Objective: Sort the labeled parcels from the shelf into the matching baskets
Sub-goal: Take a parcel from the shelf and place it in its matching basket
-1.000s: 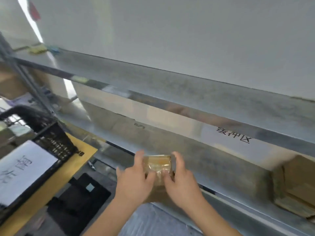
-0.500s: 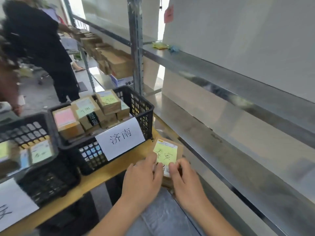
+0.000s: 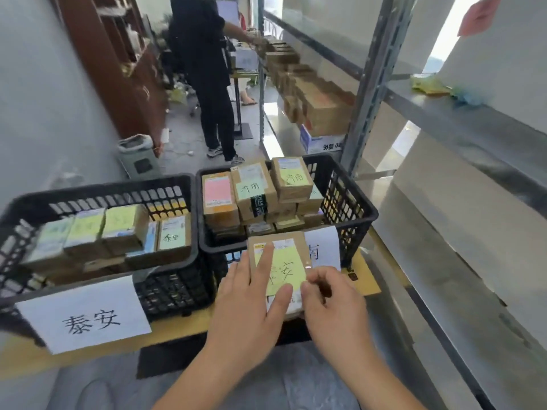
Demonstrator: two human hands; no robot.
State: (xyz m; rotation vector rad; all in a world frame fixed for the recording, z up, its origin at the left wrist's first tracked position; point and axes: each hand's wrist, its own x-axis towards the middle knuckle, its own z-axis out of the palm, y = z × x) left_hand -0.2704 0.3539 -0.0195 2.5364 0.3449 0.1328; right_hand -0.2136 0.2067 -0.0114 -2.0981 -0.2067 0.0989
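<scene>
Bare forearms and hands (image 3: 296,309), no sleeves, rings or watch showing.

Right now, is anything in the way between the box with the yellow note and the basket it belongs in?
Nothing visible blocks it. Both hands, left hand and right hand, hold the parcel before the right basket. The matching left basket sits open-topped beside it, with parcels inside but room above.

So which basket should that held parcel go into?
Two black baskets sit side by side on the yellow table. Take the left basket, nearer the wall. Its white sign reads 泰安, matching the parcel; the other basket's parcels read 济南.
</scene>
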